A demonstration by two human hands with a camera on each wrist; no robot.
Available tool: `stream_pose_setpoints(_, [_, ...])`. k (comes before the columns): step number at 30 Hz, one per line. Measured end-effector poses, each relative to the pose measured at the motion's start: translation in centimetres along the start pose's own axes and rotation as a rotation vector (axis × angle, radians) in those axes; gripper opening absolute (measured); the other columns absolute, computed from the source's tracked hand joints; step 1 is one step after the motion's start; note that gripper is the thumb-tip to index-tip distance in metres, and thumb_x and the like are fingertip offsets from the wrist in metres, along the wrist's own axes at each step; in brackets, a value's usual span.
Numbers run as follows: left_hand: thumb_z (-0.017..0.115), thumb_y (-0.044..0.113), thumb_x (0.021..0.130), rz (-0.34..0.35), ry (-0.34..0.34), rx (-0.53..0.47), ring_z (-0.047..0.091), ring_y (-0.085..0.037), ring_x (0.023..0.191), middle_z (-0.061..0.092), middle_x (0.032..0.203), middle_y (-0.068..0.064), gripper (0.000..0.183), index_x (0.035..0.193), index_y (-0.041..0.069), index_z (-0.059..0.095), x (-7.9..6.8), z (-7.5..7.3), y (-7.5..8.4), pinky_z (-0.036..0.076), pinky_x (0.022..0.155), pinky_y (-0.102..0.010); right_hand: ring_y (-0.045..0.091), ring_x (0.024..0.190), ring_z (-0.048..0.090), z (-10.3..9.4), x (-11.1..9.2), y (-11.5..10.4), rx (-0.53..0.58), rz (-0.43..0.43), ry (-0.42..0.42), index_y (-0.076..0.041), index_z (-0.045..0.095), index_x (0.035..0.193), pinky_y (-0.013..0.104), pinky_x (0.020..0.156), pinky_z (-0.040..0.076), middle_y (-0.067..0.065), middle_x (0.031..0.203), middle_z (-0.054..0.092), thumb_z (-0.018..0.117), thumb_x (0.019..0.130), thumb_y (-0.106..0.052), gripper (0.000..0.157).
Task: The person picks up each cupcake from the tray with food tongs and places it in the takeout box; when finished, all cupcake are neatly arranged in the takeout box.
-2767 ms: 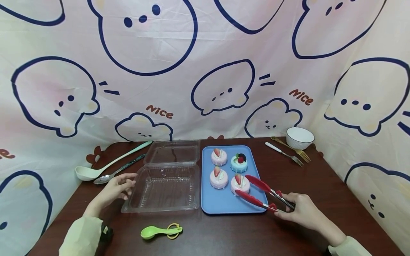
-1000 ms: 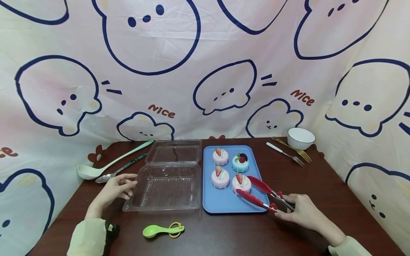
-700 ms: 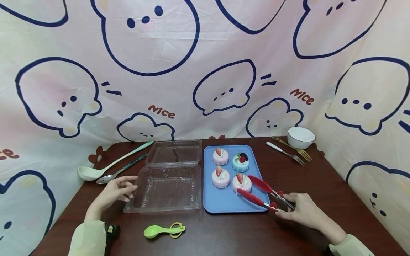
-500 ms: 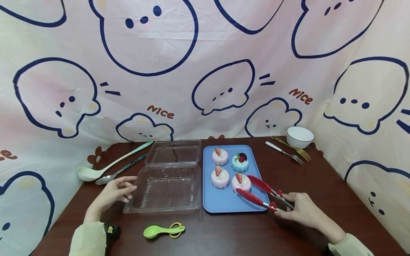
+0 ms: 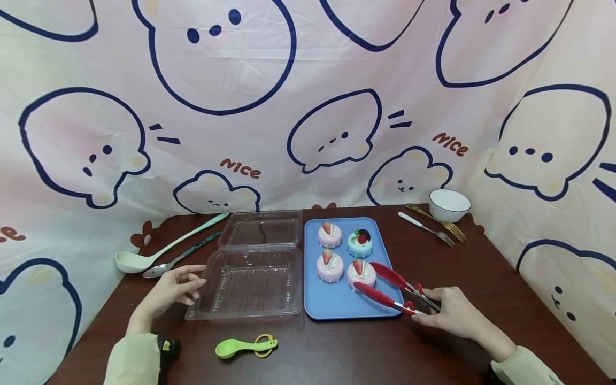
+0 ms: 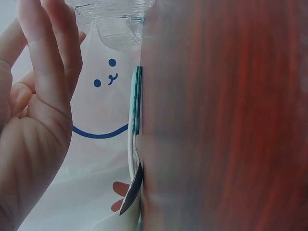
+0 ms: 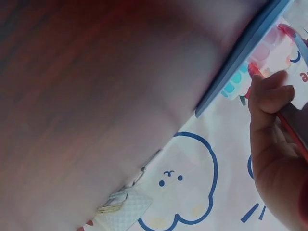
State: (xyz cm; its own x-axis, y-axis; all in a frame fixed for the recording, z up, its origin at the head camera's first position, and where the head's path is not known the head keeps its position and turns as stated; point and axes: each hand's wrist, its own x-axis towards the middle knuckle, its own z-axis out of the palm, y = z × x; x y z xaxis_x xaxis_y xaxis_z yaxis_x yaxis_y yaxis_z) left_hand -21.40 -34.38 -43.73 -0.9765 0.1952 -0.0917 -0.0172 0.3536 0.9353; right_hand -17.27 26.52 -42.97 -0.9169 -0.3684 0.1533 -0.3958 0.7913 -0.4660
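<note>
My right hand (image 5: 452,313) grips red-tipped tongs (image 5: 385,297) by their metal arms. Their spread tips stand on either side of a pink cake (image 5: 362,275) topped with a strawberry piece, the front right one on the blue tray (image 5: 337,307). Two more pink cakes (image 5: 330,267) and a light blue cake (image 5: 359,244) with berries and a dark cookie share that tray. To its left lies a clear plastic clamshell box (image 5: 255,286), lid folded back. At the box's left edge is my left hand (image 5: 168,291), its fingers loosely bent and holding nothing.
A pale green ladle (image 5: 135,262) and a metal spoon (image 5: 159,270) lie behind my left hand. Green measuring spoons (image 5: 236,347) on a ring lie in front of the box. At the back right are a white bowl (image 5: 449,206) and two forks (image 5: 433,232). Patterned cloth (image 5: 269,133) hangs behind.
</note>
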Motion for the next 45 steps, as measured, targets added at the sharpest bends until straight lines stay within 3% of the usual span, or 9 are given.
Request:
stream_pose_setpoints(5, [0.061,0.022,0.088,0.006,0.000,-0.011,0.060,-0.019,0.065,0.057,0.088,-0.013,0.062,0.136,-0.005,0.032,0.0,0.0,-0.1,0.054,0.054,-0.035,-0.001,0.047,0.039,0.4,0.2,0.3,-0.026,-0.057,0.099,0.001,0.067,0.104,0.017,0.039,0.034,-0.016,0.054,0.045,0.076,0.068,-0.045,0.059])
stream_pose_setpoints(13, [0.062,0.022,0.087,-0.003,0.006,-0.017,0.059,-0.018,0.065,0.057,0.088,-0.013,0.062,0.135,-0.005,0.033,-0.1,0.2,-0.2,0.054,0.054,-0.036,-0.004,0.044,0.037,-0.2,0.6,-0.3,-0.005,-0.185,0.327,-0.011,0.068,0.088,0.013,0.039,0.029,-0.019,0.052,0.041,0.083,0.063,-0.031,0.035])
stream_pose_setpoints(18, [0.062,0.022,0.087,0.005,0.013,-0.019,0.059,-0.018,0.065,0.057,0.088,-0.013,0.061,0.134,-0.005,0.034,-0.1,0.2,-0.3,0.054,0.054,-0.035,-0.004,0.047,0.038,-0.9,2.6,-2.2,0.017,-0.308,0.348,-0.010,0.068,0.089,0.012,0.040,0.029,-0.016,0.054,0.044,0.083,0.062,-0.027,0.035])
stream_pose_setpoints(22, [0.062,0.022,0.087,0.011,0.019,-0.019,0.057,-0.017,0.063,0.057,0.087,-0.013,0.061,0.134,-0.005,0.035,0.0,0.2,-0.4,0.054,0.053,-0.035,-0.004,0.049,0.037,-0.7,4.9,-4.7,0.025,-0.392,0.335,-0.002,0.069,0.095,0.011,0.042,0.029,-0.013,0.055,0.046,0.082,0.064,-0.031,0.045])
stream_pose_setpoints(29, [0.063,0.022,0.086,0.000,0.021,-0.011,0.056,-0.017,0.062,0.056,0.087,-0.012,0.061,0.134,-0.005,0.035,0.1,0.3,-0.4,0.054,0.053,-0.035,-0.001,0.051,0.040,2.9,8.9,-10.2,0.089,-0.571,0.353,-0.003,0.067,0.091,0.009,0.044,0.031,-0.007,0.059,0.053,0.079,0.067,-0.034,0.041])
stream_pose_setpoints(34, [0.063,0.023,0.086,0.002,0.023,-0.011,0.056,-0.017,0.063,0.056,0.087,-0.013,0.061,0.134,-0.003,0.036,0.0,0.3,-0.2,0.054,0.053,-0.035,0.002,0.053,0.041,5.7,11.5,-14.0,0.072,-0.614,0.286,-0.002,0.067,0.100,0.011,0.048,0.034,-0.004,0.061,0.056,0.078,0.067,-0.034,0.046])
stream_pose_setpoints(39, [0.063,0.023,0.086,-0.001,0.031,0.000,0.056,-0.018,0.064,0.057,0.090,-0.014,0.060,0.133,-0.003,0.037,-0.1,0.2,-0.1,0.054,0.055,-0.034,0.001,0.053,0.040,7.1,13.4,-17.7,-0.027,-0.511,0.115,-0.007,0.068,0.101,0.029,0.063,0.029,-0.008,0.056,0.051,0.074,0.069,-0.041,0.047])
stream_pose_setpoints(42, [0.063,0.023,0.086,0.001,0.028,0.005,0.056,-0.019,0.064,0.057,0.091,-0.015,0.060,0.133,-0.003,0.037,-0.2,0.2,-0.1,0.054,0.056,-0.035,0.000,0.048,0.040,7.7,14.3,-19.0,-0.014,-0.443,0.014,-0.004,0.068,0.104,0.027,0.058,0.032,-0.006,0.058,0.057,0.072,0.071,-0.042,0.051])
stream_pose_setpoints(45, [0.063,0.023,0.086,0.001,0.026,0.006,0.056,-0.018,0.064,0.057,0.091,-0.016,0.060,0.132,-0.003,0.037,-0.2,0.2,-0.1,0.055,0.056,-0.035,0.000,0.042,0.035,8.4,15.1,-19.7,0.001,-0.421,-0.034,-0.002,0.068,0.101,0.018,0.039,0.027,-0.007,0.053,0.054,0.072,0.071,-0.042,0.051])
